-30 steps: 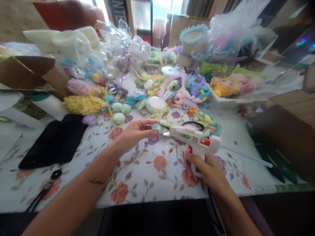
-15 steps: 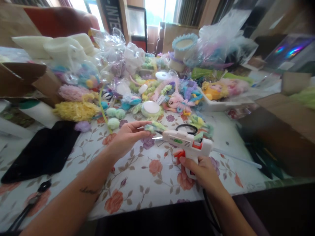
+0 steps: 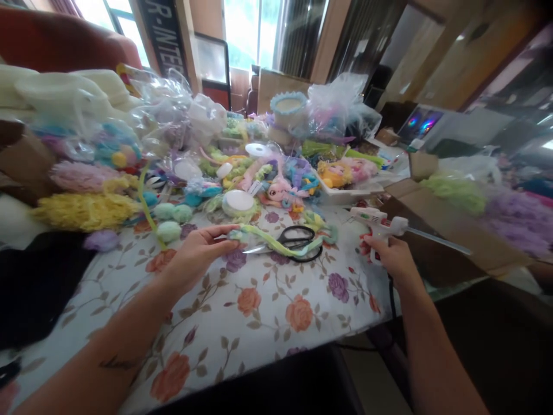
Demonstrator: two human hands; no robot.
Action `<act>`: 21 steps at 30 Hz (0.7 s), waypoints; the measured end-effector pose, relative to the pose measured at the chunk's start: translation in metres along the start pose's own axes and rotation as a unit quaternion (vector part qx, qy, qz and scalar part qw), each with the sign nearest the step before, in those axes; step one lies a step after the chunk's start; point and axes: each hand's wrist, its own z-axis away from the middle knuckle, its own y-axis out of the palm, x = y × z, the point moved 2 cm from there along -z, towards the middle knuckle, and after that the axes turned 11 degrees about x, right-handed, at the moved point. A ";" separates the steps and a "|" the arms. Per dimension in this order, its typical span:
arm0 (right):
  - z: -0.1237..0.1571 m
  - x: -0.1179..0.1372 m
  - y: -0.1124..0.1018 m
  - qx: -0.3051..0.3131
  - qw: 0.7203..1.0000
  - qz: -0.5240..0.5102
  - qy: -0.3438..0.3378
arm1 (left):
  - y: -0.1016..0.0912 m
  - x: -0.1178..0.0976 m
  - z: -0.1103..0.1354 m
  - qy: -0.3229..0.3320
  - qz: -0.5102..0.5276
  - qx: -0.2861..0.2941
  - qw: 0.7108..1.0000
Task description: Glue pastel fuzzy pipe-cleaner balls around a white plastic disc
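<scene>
Pinching fuzzy strip: left hand; right hand wrapped round glue gun, handle hidden; scissors half covered.

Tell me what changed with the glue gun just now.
The right hand swung the glue gun off to the right, away from the fuzzy strand. The left hand still pinches the strand; the scissors have not moved.

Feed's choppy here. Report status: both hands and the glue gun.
Left hand pinching pastel fuzzy strip. Right hand gripping glue gun, clear of strip. Scissors between hands, strip across them.
</scene>
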 end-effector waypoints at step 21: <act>0.060 0.075 0.067 0.093 0.956 0.096 -0.262 | 0.002 0.002 0.005 -0.038 -0.036 0.103 0.993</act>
